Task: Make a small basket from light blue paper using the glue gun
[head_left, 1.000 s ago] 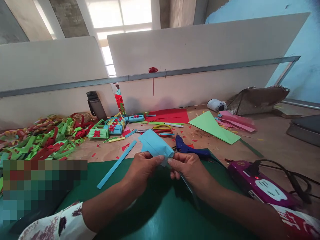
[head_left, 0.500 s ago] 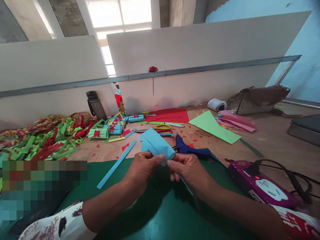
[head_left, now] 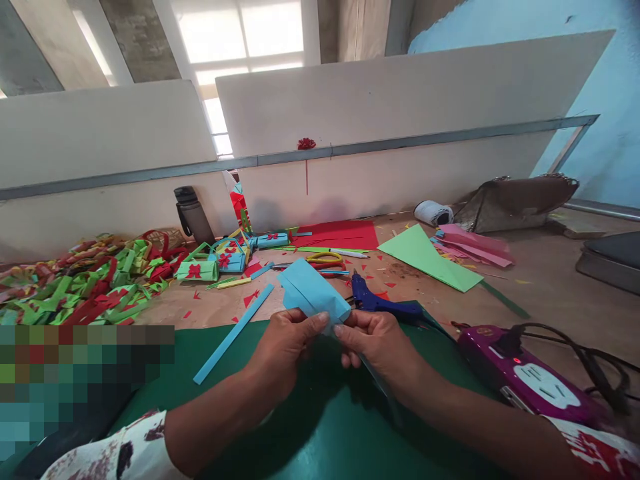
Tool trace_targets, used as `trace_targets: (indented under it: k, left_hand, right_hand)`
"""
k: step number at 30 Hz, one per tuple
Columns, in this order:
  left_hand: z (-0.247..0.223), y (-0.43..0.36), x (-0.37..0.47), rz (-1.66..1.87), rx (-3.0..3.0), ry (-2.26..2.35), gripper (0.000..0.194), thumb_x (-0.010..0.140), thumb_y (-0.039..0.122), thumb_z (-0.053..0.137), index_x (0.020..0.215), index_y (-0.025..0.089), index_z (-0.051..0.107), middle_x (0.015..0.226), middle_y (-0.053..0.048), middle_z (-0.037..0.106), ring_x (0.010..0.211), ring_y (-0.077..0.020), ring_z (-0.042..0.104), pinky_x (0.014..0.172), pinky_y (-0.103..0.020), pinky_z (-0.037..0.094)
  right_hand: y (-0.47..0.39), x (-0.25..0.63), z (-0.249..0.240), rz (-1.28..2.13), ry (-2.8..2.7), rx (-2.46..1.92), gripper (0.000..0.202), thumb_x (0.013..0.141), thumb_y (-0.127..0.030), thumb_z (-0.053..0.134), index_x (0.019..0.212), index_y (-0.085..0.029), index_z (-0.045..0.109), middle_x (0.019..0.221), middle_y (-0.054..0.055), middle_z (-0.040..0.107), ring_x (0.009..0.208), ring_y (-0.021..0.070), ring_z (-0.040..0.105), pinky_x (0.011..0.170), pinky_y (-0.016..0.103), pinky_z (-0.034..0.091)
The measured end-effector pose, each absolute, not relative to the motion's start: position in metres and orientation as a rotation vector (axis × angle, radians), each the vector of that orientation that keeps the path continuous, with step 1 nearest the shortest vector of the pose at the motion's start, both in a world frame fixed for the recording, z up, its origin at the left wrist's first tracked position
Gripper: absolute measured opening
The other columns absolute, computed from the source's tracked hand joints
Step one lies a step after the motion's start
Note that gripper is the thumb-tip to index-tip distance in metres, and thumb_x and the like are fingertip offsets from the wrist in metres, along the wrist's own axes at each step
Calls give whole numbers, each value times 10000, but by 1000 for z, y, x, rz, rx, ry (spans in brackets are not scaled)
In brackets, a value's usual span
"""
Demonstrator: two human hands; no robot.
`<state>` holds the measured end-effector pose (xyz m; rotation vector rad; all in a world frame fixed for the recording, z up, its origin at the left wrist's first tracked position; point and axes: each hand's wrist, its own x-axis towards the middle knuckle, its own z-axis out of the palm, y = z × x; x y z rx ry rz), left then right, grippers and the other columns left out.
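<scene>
Between both hands is a folded piece of light blue paper, held above the green mat. My left hand pinches its lower left edge, thumb on top. At its lower right corner, my right hand grips the same paper with thumb and fingers closed. A narrow strip hangs below my right hand; its exact link to the paper is hidden. A loose blue paper strip lies left of my hands. Just beyond my right hand rests a blue glue gun.
Scissors, red paper and a green sheet lie behind. Small paper bags stand left, near a heap of paper pieces and a dark bottle. A purple power strip with cables sits right.
The folded blue paper has tilted slightly in my hands, and its left part looks less spread. Both hands keep their hold. The view has shifted slightly.
</scene>
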<state>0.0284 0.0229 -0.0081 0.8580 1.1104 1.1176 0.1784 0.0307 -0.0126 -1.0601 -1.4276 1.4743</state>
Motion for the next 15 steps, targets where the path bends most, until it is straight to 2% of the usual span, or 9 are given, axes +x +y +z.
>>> trace_targets:
  k: [4, 10, 15]
  left_hand:
    - [-4, 25, 25, 1158, 898, 1095, 274, 646, 328, 743, 643, 140, 543, 534, 38, 498, 460, -56, 381, 452, -206, 264]
    - [11, 39, 13, 1328, 850, 1049, 297, 540, 266, 789, 641, 129, 547, 517, 44, 502, 451, -51, 393, 432, -188, 275]
    - [19, 58, -6, 1453, 828, 1035, 351, 491, 216, 803, 599, 148, 476, 499, 69, 466, 437, -40, 387, 405, -168, 258]
  right_hand:
    - [28, 177, -15, 1484, -1465, -1071, 181, 748, -318, 600, 654, -164, 585, 428, -59, 523, 430, 85, 515, 478, 202, 375]
    - [21, 175, -17, 1486, -1630, -1062, 240, 786, -380, 543, 684, -163, 554, 452, -47, 526, 424, 87, 491, 474, 210, 389]
    - [21, 174, -17, 1367, -1867, -1153, 223, 810, -341, 467, 749, -157, 577, 475, -42, 521, 410, 80, 470, 420, 188, 365]
